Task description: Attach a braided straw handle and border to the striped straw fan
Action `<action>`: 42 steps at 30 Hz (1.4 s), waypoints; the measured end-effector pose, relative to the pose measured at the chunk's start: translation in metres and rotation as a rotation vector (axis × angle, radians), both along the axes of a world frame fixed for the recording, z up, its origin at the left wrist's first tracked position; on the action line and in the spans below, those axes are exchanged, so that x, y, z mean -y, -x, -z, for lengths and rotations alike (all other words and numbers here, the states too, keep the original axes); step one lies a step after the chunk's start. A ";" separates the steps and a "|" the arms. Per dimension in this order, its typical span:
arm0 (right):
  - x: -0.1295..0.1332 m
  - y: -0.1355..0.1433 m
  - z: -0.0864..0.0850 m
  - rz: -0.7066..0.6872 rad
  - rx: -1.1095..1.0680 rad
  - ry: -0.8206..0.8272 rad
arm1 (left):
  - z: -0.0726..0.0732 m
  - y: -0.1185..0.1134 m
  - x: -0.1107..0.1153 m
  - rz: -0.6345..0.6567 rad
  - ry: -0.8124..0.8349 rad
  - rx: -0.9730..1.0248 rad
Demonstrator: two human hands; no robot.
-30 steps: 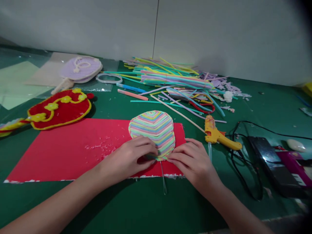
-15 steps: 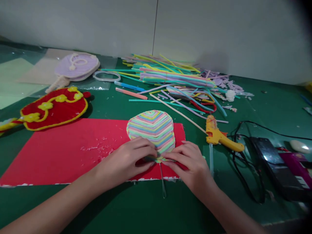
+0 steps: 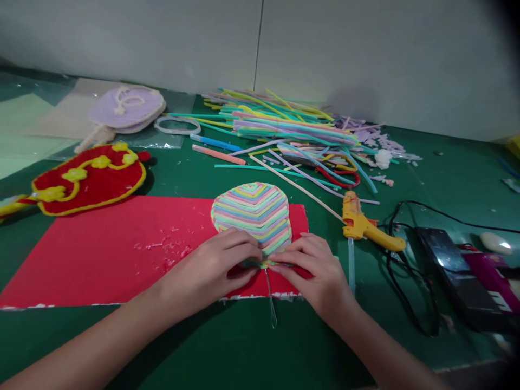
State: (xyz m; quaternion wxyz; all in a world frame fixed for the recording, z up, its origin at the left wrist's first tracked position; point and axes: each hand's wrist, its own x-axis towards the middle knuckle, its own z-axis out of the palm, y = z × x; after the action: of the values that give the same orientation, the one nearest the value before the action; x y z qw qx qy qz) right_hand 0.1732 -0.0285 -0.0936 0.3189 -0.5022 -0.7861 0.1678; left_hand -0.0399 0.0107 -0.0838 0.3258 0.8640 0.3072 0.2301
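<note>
A rounded piece covered in pastel zigzag stripes (image 3: 254, 214) lies on the red board (image 3: 101, 254). My left hand (image 3: 221, 262) pinches its narrow lower end from the left, thumb and fingers pressed together. From the other side, my right hand (image 3: 312, 268) grips the same end between thumb and fingertips. A small green and yellow bit shows between the two hands; the fingers partly hide it. Below it, a thin wire loop (image 3: 271, 303) sticks out past the board's front edge.
Behind lies a pile of coloured pipe cleaners (image 3: 284, 127). A yellow glue gun (image 3: 359, 222), black cable and dark phone (image 3: 455, 271) are at the right. A red fan (image 3: 97, 181) and a lilac fan (image 3: 128, 108) lie at the left.
Both hands keep nearly the same place and hold. The whole view has shifted very slightly.
</note>
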 end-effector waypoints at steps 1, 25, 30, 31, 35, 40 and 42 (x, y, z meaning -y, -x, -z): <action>0.000 0.000 0.000 0.001 0.000 -0.006 | 0.000 0.000 0.000 0.001 0.001 -0.002; -0.001 0.000 -0.003 0.001 0.007 0.023 | -0.001 0.024 -0.009 -0.088 -0.124 -0.160; 0.000 0.001 -0.004 0.037 0.006 0.031 | -0.004 0.025 -0.013 -0.290 -0.166 -0.131; 0.001 0.001 -0.004 0.049 0.000 0.029 | -0.006 0.026 -0.014 -0.409 -0.163 -0.141; 0.000 0.001 -0.001 0.049 -0.024 0.038 | -0.011 0.031 -0.021 -0.771 -0.039 -0.214; 0.001 0.001 -0.001 0.062 0.007 0.029 | -0.008 0.023 -0.025 -0.750 0.167 -0.081; 0.002 0.001 -0.003 0.075 0.019 0.032 | -0.008 0.016 -0.027 -0.726 0.216 -0.017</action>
State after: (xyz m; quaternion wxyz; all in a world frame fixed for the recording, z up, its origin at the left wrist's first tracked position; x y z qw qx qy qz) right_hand 0.1720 -0.0303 -0.0911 0.3094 -0.5378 -0.7670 0.1636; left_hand -0.0559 0.0377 -0.0762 0.3098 0.6614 0.6185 0.2899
